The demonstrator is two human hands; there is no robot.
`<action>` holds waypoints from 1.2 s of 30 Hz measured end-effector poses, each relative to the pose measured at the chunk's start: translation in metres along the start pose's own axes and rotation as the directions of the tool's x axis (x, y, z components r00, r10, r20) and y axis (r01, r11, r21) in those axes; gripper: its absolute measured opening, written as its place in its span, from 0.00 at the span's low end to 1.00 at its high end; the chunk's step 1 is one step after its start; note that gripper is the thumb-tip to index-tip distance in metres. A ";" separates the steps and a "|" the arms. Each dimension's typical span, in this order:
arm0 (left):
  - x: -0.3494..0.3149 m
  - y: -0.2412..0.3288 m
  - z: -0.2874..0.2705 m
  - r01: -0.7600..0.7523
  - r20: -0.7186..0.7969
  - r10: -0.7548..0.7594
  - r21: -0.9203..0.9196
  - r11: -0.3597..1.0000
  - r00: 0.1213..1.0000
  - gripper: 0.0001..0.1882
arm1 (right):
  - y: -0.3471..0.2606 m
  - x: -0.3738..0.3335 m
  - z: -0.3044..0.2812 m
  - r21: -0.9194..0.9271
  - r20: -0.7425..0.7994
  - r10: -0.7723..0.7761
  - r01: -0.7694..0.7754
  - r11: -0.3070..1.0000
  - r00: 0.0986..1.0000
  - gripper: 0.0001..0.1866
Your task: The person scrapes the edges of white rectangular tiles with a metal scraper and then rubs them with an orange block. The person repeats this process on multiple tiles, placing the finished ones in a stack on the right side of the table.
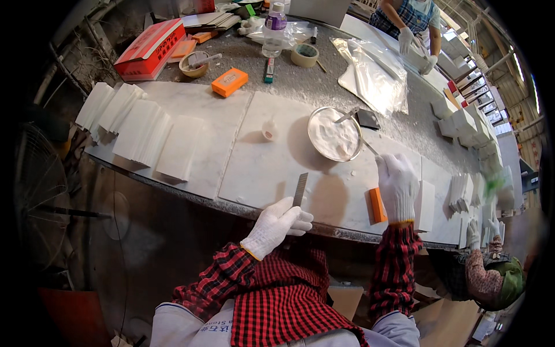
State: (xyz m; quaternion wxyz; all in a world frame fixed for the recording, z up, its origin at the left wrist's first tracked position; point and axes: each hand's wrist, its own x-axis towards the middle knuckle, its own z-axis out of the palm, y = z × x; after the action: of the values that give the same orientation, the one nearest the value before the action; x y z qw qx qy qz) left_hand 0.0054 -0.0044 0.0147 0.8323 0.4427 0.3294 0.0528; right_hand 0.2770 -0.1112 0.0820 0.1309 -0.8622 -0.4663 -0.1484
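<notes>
Both of my hands wear white gloves. My left hand (277, 225), at the table's near edge, grips a flat grey blade (300, 189) pointing up and away from me. Closed around the end of a thin metal spatula (369, 146) is my right hand (398, 184); the tool reaches over the rim of a metal bowl (310, 139). White powder or paste (335, 136) fills the bowl, and a second metal tool (348, 114) rests in it. An orange box (377, 205) and a white tile (426, 206) lie beside my right wrist.
Stacked white tiles (141, 132) stand at left, more tiles (461, 192) at right. Behind are an orange box (229, 82), tape roll (304, 55), bottle (274, 32), plastic bags (376, 75) and red carton (151, 51). One co-worker (413, 23) works across the table, another (491, 277) at right.
</notes>
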 end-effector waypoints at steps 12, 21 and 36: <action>-0.023 -0.007 0.000 -0.040 0.079 0.029 0.141 0.989 0.996 0.17 | -0.088 -0.131 0.021 0.737 0.444 0.013 -0.374 0.563 0.896 0.16; -0.047 -0.030 -0.001 -0.615 0.175 0.836 0.756 0.224 0.520 0.18 | -0.076 -0.123 -0.018 0.795 0.378 0.458 -0.536 0.285 0.804 0.22; -0.040 -0.044 -0.024 -0.507 0.222 0.945 0.859 -0.072 0.241 0.23 | -0.119 -0.176 -0.023 0.724 0.590 0.225 -0.632 0.277 0.775 0.20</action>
State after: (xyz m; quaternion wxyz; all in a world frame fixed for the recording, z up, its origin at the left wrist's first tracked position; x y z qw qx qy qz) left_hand -0.0489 -0.0295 -0.0081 0.2190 0.8414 0.1805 0.4599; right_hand 0.0824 -0.1909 0.0473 0.5144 -0.7562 -0.2279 0.3341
